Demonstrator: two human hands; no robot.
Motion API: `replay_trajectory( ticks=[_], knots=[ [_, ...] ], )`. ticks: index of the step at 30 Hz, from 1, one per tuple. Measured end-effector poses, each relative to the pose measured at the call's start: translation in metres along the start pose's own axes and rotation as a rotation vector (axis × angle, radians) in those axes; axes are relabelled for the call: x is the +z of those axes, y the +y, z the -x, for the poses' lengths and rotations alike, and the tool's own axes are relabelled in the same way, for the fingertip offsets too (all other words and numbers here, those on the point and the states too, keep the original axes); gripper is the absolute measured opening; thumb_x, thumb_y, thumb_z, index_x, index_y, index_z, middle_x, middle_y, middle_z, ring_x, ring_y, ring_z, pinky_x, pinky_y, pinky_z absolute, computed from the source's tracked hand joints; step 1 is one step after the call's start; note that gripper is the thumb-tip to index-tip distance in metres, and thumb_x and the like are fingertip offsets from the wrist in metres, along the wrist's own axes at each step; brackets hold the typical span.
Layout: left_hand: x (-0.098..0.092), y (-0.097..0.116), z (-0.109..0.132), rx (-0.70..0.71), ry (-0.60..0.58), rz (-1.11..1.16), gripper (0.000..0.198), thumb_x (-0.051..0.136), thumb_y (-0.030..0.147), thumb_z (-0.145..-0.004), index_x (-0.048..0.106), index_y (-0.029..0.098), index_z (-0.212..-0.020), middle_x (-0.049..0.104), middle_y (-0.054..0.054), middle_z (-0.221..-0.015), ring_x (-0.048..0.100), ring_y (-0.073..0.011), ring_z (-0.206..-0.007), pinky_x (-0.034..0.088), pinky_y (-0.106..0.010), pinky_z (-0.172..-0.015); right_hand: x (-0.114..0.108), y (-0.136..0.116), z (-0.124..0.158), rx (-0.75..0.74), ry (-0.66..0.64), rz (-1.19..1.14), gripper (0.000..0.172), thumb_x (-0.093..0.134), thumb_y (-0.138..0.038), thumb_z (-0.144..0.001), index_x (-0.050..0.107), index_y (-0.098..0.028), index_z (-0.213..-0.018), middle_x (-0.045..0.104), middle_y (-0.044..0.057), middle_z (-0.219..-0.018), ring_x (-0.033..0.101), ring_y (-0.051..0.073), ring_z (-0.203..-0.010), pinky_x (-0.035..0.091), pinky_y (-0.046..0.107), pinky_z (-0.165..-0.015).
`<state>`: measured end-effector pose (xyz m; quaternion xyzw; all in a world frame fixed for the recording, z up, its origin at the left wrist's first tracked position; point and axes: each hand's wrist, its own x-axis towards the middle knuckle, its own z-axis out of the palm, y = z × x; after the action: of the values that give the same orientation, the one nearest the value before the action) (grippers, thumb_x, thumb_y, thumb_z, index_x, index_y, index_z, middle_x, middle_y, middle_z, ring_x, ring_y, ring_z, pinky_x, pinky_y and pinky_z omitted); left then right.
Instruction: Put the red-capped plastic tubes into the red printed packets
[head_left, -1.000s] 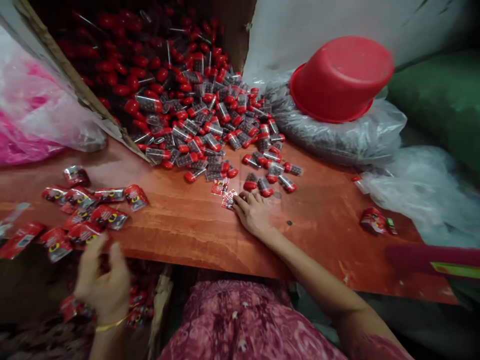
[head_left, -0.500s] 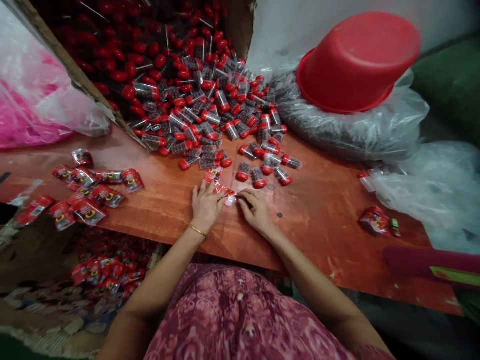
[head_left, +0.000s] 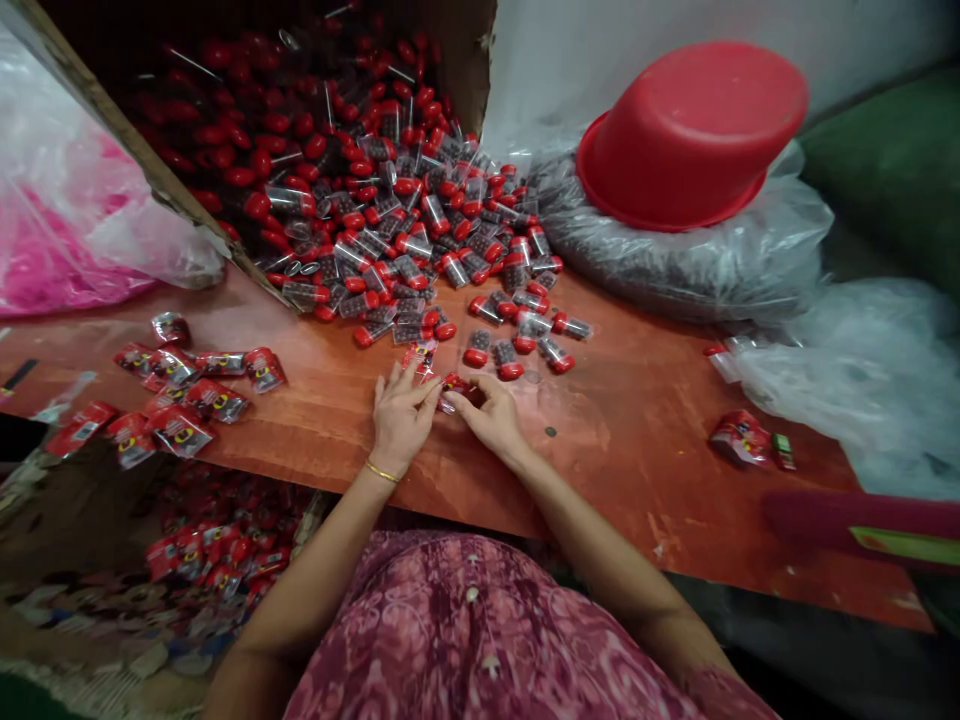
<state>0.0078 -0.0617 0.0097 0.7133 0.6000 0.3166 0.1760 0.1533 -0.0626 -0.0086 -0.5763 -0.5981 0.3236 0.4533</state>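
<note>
Between my hands is a small red printed plastic wrapper, partly covered by my fingers. My left hand, with a gold bangle at the wrist, presses its thumb and forefinger to the wrapper's left side. Its other fingers reach over a second red printed piece on the table. From the right, my right hand is closed, pinching the wrapper's edge between thumb and fingers. Whether anything is inside the wrapper is hidden. Just beyond lie several clear little bottles with red caps and dark contents.
A cardboard box on its side spills red-capped bottles onto the orange table. Filled red packets lie left. At right are a red tub upside down on a plastic bag, a red packet and a purple roll.
My right hand has moved left, closer to my left hand, and its fingers have curled further over the wrapper. The wrapper shows less between them. The whole view has shifted slightly.
</note>
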Motion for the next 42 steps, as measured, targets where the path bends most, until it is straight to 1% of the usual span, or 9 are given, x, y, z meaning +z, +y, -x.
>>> replay_trajectory(
  ticks=[4, 6, 8, 11, 18, 24, 32, 37, 42],
  knots=[
    [-0.005, 0.011, 0.001, -0.161, 0.062, 0.306, 0.032, 0.057, 0.034, -0.08, 0.065, 0.024, -0.108, 0.061, -0.008, -0.122, 0.052, -0.0242, -0.118, 0.036, -0.04, -0.101, 0.003, -0.009, -0.003, 0.041, -0.05, -0.235, 0.029, 0.052, -0.044, -0.078, 0.058, -0.018, -0.066, 0.057, 0.0, -0.06, 0.049, 0.012, -0.056, 0.04, 0.024, -0.053],
    [-0.004, 0.014, 0.001, -0.342, -0.005, 0.534, 0.034, 0.057, 0.043, -0.079, 0.067, 0.02, -0.103, 0.07, -0.008, -0.102, 0.064, -0.0208, -0.094, 0.049, -0.029, -0.08, 0.0, -0.011, 0.0, 0.029, -0.041, -0.241, 0.031, 0.051, -0.043, -0.079, 0.054, -0.019, -0.06, 0.051, -0.002, -0.054, 0.043, 0.011, -0.051, 0.035, 0.023, -0.049],
    [-0.002, 0.017, 0.001, -0.486, -0.139, 0.728, 0.036, 0.058, 0.049, -0.075, 0.07, 0.017, -0.085, 0.071, -0.006, -0.077, 0.065, -0.0157, -0.067, 0.046, -0.02, -0.054, -0.003, -0.011, 0.003, 0.012, -0.025, -0.204, 0.034, 0.049, -0.044, -0.08, 0.049, -0.019, -0.056, 0.044, -0.004, -0.05, 0.038, 0.009, -0.048, 0.031, 0.023, -0.046],
    [0.001, 0.024, -0.001, -0.62, -0.205, 0.93, 0.035, 0.07, 0.049, -0.062, 0.066, 0.014, -0.065, 0.065, -0.002, -0.059, 0.056, -0.0092, -0.049, 0.037, -0.015, -0.041, -0.006, -0.009, 0.008, -0.016, -0.028, -0.134, 0.04, 0.048, -0.045, -0.081, 0.041, -0.02, -0.051, 0.036, -0.005, -0.048, 0.032, 0.008, -0.046, 0.025, 0.023, -0.045],
    [-0.002, 0.032, 0.0, -0.856, -0.283, 1.186, 0.032, 0.08, 0.036, -0.052, 0.064, 0.013, -0.068, 0.065, -0.001, -0.062, 0.057, -0.0085, -0.051, 0.043, -0.017, -0.044, -0.005, -0.005, 0.01, -0.002, -0.089, -0.115, 0.042, 0.042, -0.048, -0.083, 0.038, -0.02, -0.051, 0.034, -0.005, -0.048, 0.032, 0.008, -0.046, 0.028, 0.022, -0.045],
    [-0.005, 0.022, -0.001, -0.888, -0.095, 1.215, 0.033, 0.082, 0.032, -0.046, 0.063, 0.014, -0.067, 0.064, 0.001, -0.062, 0.057, -0.0072, -0.054, 0.044, -0.016, -0.046, -0.01, -0.01, -0.002, -0.109, -0.271, -0.033, 0.029, 0.037, -0.037, -0.088, 0.059, -0.019, -0.084, 0.061, 0.002, -0.074, 0.054, 0.015, -0.067, 0.043, 0.026, -0.063],
    [-0.013, 0.011, -0.005, -0.959, -0.1, 1.333, 0.034, 0.081, 0.035, -0.051, 0.063, 0.014, -0.07, 0.065, 0.002, -0.062, 0.057, -0.007, -0.053, 0.042, -0.017, -0.049, -0.053, 0.007, -0.083, -0.344, -0.396, 0.882, 0.047, 0.045, -0.009, -0.073, 0.054, -0.015, -0.12, 0.051, 0.011, -0.132, 0.042, 0.029, -0.114, 0.03, 0.043, -0.093],
    [-0.01, 0.008, -0.001, -0.966, -0.101, 1.353, 0.034, 0.08, 0.038, -0.052, 0.062, 0.014, -0.07, 0.063, 0.002, -0.059, 0.058, -0.0077, -0.053, 0.042, -0.018, -0.05, -0.056, 0.006, -0.082, -0.431, -0.476, 0.972, 0.038, 0.05, -0.025, -0.079, 0.057, -0.018, -0.116, 0.059, 0.009, -0.12, 0.048, 0.027, -0.104, 0.029, 0.041, -0.091],
    [-0.012, 0.008, 0.0, -0.965, -0.068, 1.353, 0.034, 0.08, 0.037, -0.052, 0.062, 0.015, -0.07, 0.063, 0.002, -0.059, 0.058, -0.0082, -0.053, 0.043, -0.018, -0.049, -0.054, 0.004, -0.076, -0.493, -0.487, 0.978, 0.042, 0.053, -0.027, -0.081, 0.053, -0.017, -0.122, 0.054, 0.011, -0.129, 0.046, 0.029, -0.11, 0.026, 0.043, -0.094]
  ],
)
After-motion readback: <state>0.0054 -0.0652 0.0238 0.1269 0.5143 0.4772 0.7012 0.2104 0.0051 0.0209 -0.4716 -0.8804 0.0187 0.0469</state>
